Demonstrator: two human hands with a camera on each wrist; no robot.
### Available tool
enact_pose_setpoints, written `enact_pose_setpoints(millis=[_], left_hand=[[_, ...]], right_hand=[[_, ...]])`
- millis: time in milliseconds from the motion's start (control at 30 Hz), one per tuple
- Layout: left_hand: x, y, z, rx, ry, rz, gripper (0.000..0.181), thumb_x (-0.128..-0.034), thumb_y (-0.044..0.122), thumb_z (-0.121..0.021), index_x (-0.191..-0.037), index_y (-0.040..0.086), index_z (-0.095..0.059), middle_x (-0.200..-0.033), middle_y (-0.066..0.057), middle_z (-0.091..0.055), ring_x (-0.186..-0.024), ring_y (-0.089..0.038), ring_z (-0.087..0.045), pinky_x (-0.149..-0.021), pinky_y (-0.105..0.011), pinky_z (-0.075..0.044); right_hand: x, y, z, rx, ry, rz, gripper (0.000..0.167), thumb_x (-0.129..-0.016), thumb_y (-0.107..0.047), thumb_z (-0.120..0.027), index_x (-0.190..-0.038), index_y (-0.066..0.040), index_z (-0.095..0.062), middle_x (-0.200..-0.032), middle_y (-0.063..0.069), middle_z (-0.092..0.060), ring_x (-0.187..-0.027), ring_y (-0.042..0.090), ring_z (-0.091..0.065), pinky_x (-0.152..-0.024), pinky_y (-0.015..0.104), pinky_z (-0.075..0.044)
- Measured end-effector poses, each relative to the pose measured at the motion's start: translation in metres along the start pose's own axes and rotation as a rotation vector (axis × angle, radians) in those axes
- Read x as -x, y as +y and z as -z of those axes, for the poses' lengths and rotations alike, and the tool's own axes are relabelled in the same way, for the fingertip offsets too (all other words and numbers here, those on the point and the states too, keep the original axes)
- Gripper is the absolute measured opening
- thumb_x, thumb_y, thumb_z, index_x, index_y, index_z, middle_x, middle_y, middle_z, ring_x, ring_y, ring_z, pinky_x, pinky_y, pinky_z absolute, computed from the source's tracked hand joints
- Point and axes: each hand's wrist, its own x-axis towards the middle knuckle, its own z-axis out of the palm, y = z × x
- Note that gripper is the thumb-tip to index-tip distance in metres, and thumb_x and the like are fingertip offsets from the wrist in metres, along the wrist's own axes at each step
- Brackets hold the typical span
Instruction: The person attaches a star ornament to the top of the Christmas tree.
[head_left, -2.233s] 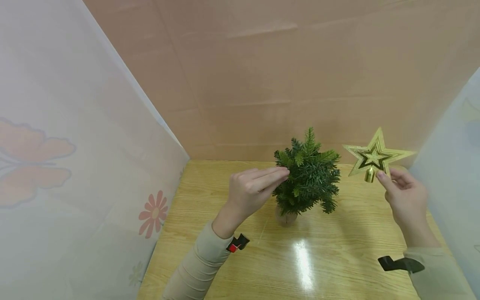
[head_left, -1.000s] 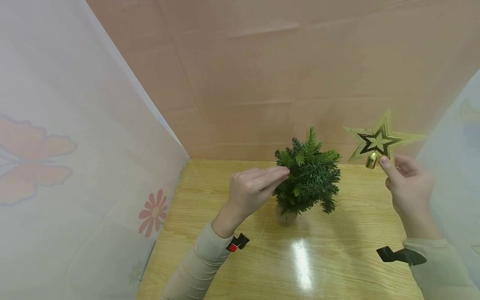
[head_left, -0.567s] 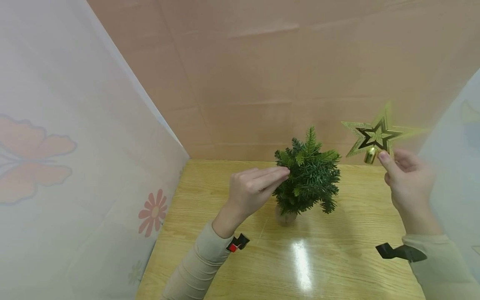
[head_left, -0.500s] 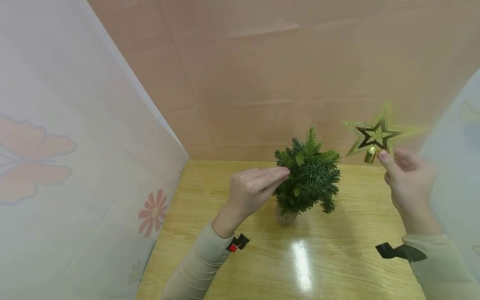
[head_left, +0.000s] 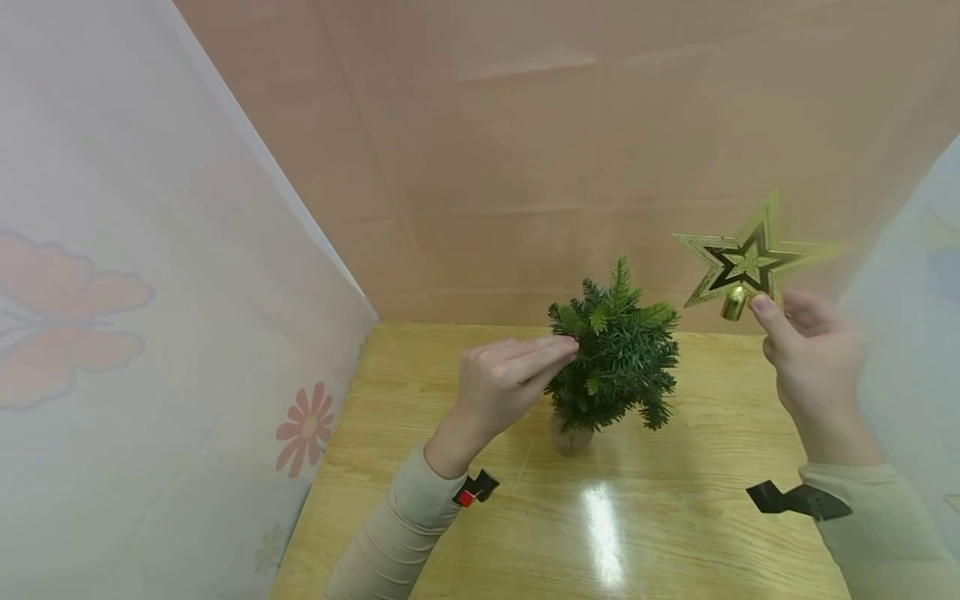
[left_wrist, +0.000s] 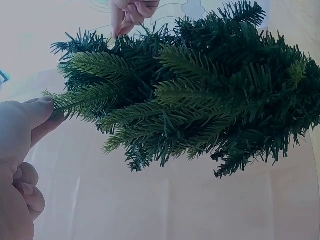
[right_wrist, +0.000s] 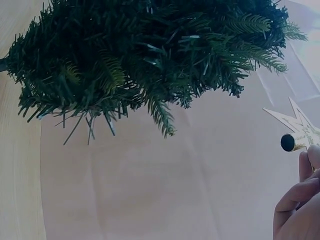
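A small artificial Christmas tree (head_left: 618, 358) stands upright on the wooden table, its pale rounded base (head_left: 570, 439) partly covered by branches. My left hand (head_left: 498, 379) is at the tree's left side; in the left wrist view its thumb and finger pinch the tip of a light green branch (left_wrist: 82, 97). To the right of the tree, my right hand (head_left: 817, 367) holds a gold star tree topper (head_left: 746, 265) by a lower point, between thumb and fingers. The star is raised, apart from the tree. Its short socket (right_wrist: 288, 142) shows a dark round opening in the right wrist view.
A light wooden table (head_left: 480, 550) lies under the tree. Behind it rises a plain brownish-pink backdrop (head_left: 480, 167). A pale sheet with a butterfly and flowers (head_left: 306, 429) hangs on the left, and another pale sheet (head_left: 915, 333) borders the right.
My right hand has lifted the star higher over these frames, and lately shifted it slightly left. My left hand and the tree stay in place.
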Motion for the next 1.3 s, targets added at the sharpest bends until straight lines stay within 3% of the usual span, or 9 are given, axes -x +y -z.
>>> enact_pose_setpoints(millis=[267,467,767,900,1167,1300], left_hand=[[0.0,-0.001,-0.001,0.012,0.007,-0.003,0.015,-0.0931,0.02,-0.08,-0.106,0.014,-0.084,-0.105,0.001,-0.079,-0.063,-0.006,-0.072,-0.044,-0.01,-0.03],[0.001,-0.001,-0.001,0.018,0.012,-0.002,0.015,-0.0928,0.019,-0.081,-0.106,0.014,-0.084,-0.104,0.0,-0.079,-0.063,-0.006,-0.072,-0.044,-0.009,-0.031],[0.002,-0.002,-0.002,0.015,0.026,-0.007,0.015,-0.0924,0.019,-0.081,-0.106,0.014,-0.084,-0.104,0.0,-0.079,-0.05,-0.004,-0.062,-0.044,-0.01,-0.027],[0.002,-0.001,-0.002,0.015,0.025,-0.007,0.014,-0.0926,0.019,-0.081,-0.105,0.013,-0.084,-0.105,0.001,-0.079,-0.051,-0.004,-0.064,-0.044,-0.01,-0.027],[0.002,-0.002,-0.002,0.014,0.019,-0.002,0.015,-0.093,0.02,-0.08,-0.106,0.014,-0.084,-0.105,0.001,-0.079,-0.055,-0.005,-0.068,-0.044,-0.01,-0.029],[0.002,-0.001,-0.002,0.014,0.014,-0.001,0.015,-0.0932,0.02,-0.08,-0.106,0.014,-0.084,-0.106,0.001,-0.079,-0.055,-0.004,-0.067,-0.045,-0.009,-0.029]], right_hand=[[-0.001,-0.001,-0.012,-0.008,-0.015,-0.004,0.02,-0.089,0.027,-0.06,-0.096,0.015,-0.074,-0.079,0.014,-0.076,-0.054,0.011,-0.058,-0.044,0.025,-0.017],[-0.002,0.0,-0.022,-0.014,-0.063,0.006,0.017,-0.089,0.026,-0.062,-0.096,0.015,-0.073,-0.082,0.014,-0.077,-0.058,0.011,-0.062,-0.042,0.022,-0.023],[-0.004,0.0,-0.033,-0.058,-0.104,0.022,0.012,-0.088,0.027,-0.063,-0.094,0.019,-0.07,-0.081,0.018,-0.076,-0.054,0.012,-0.056,-0.042,0.023,-0.022],[-0.004,-0.001,-0.039,-0.028,-0.102,0.049,0.01,-0.089,0.026,-0.063,-0.095,0.02,-0.069,-0.08,0.016,-0.076,-0.051,0.01,-0.051,-0.042,0.023,-0.02],[-0.006,-0.001,-0.049,-0.086,-0.14,0.086,0.009,-0.088,0.027,-0.063,-0.096,0.024,-0.067,-0.078,0.02,-0.075,-0.047,0.013,-0.04,-0.042,0.024,-0.018],[-0.006,-0.001,-0.052,-0.084,-0.124,0.087,0.008,-0.087,0.027,-0.063,-0.094,0.024,-0.066,-0.078,0.021,-0.075,-0.047,0.013,-0.043,-0.042,0.024,-0.019]])
